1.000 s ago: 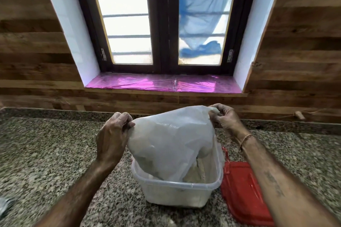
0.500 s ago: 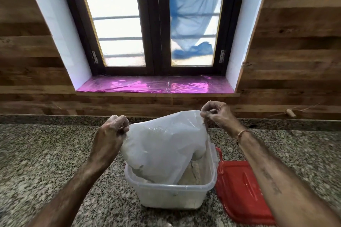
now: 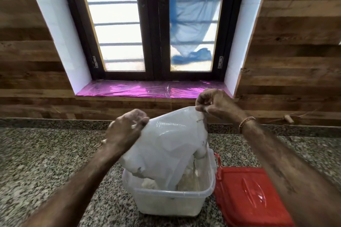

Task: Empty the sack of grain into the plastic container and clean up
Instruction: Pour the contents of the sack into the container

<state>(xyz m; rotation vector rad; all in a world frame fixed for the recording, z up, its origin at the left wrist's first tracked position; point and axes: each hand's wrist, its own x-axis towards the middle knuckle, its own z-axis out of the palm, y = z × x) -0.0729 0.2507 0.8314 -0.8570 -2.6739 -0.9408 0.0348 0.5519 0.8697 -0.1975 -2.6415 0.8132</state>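
Note:
A white plastic sack [image 3: 166, 145] hangs upside down, its mouth down inside the clear plastic container [image 3: 169, 202] on the granite counter. My left hand [image 3: 127, 129] grips the sack's upper left corner. At the upper right corner, my right hand [image 3: 214, 105] pinches the sack and holds it higher. White grain [image 3: 186, 182] lies heaped in the container under the sack. The sack still bulges in its lower part.
The container's red lid [image 3: 245, 193] lies flat on the counter just right of it, partly under my right forearm. A wood-panelled wall and a window with a pink foil sill [image 3: 147, 89] stand behind the granite counter [image 3: 46, 162].
Both hands have lifted the sack's corners, the right one higher, so the sack tilts and looks flatter. My left hand has moved in toward the sack's middle.

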